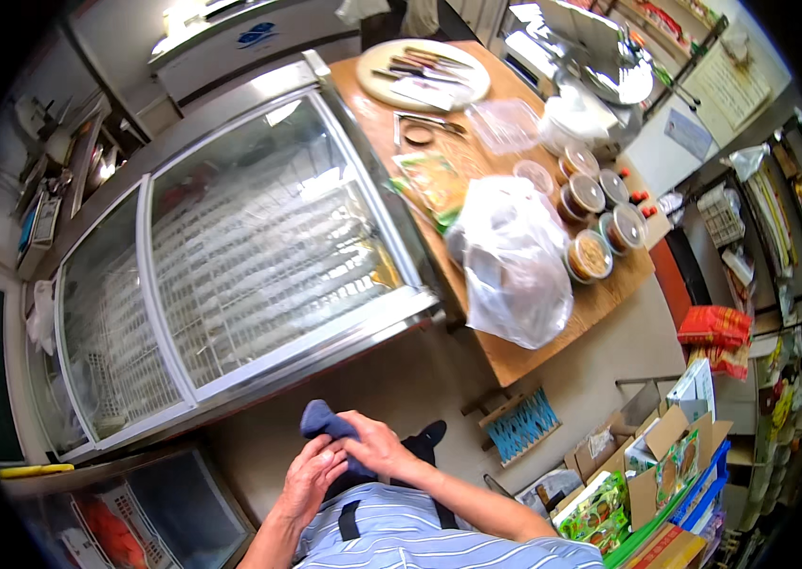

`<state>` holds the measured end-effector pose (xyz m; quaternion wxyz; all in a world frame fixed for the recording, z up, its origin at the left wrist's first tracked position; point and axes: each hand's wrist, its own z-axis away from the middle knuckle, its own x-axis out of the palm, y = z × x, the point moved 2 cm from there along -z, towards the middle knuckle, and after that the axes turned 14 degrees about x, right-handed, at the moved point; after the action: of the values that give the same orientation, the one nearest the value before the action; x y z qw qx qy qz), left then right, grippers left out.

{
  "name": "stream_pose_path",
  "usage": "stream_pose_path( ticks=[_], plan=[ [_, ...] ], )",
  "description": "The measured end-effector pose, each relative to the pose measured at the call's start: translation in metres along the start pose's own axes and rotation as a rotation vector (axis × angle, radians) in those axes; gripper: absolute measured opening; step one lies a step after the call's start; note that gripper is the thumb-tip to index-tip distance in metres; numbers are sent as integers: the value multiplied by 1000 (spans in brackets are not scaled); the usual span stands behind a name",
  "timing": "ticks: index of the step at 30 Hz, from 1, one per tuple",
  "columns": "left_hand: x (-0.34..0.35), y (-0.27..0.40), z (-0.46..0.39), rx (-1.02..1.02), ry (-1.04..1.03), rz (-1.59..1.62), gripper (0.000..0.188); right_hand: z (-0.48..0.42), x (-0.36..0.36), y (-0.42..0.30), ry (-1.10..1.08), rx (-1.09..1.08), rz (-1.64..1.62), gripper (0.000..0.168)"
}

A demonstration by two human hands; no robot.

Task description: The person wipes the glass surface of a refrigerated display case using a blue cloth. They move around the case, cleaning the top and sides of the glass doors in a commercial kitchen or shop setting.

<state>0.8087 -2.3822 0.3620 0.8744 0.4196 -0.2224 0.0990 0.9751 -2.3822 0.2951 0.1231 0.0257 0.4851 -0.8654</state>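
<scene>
Low in the view, a dark blue cloth (326, 421) is bunched up between my two hands, in front of a blue striped garment. My right hand (376, 442) grips the cloth from the right side, fingers curled over it. My left hand (315, 473) lies against the cloth's lower left, its fingertips meeting my right hand; how firmly it holds is not plain. A dark shoe (432, 434) shows just right of my hands. Beyond them stands a glass-topped chest freezer (223, 397) with sliding lids. A wooden table (514, 363) bears a filled white plastic bag (514, 263).
Knives lie on a round board (472, 85) at the table's back. Several lidded plastic tubs (589, 254) stand near its right edge. A small stool with a blue woven seat (522, 427) is under the near corner. Cardboard boxes (646, 491) crowd the lower right; another open-topped chest (187, 498) is lower left.
</scene>
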Motion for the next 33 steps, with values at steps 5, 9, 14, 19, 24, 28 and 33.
stream_pose_path(
  ticks=[5,9,14,19,24,28,33],
  plan=[
    [-88,60,9,177,169,-79,41,-27,16,-36,-94,162,-395,34],
    [-169,65,-5,250,320,-222,42,-47,5,-73,-29,152,-406,33],
    [-225,51,-36,255,584,-260,48,-109,-32,-126,-25,164,-399,38],
    [-239,48,-66,252,733,-82,56,-216,-88,-188,222,-60,-115,38],
    [-244,38,-94,196,867,-7,55,-359,-148,-241,399,-193,191,40],
    [-240,29,-105,173,930,34,50,-465,-191,-305,626,-395,455,36],
    [-208,49,-125,147,987,84,50,-590,-242,-360,922,-655,846,25]
  ],
)
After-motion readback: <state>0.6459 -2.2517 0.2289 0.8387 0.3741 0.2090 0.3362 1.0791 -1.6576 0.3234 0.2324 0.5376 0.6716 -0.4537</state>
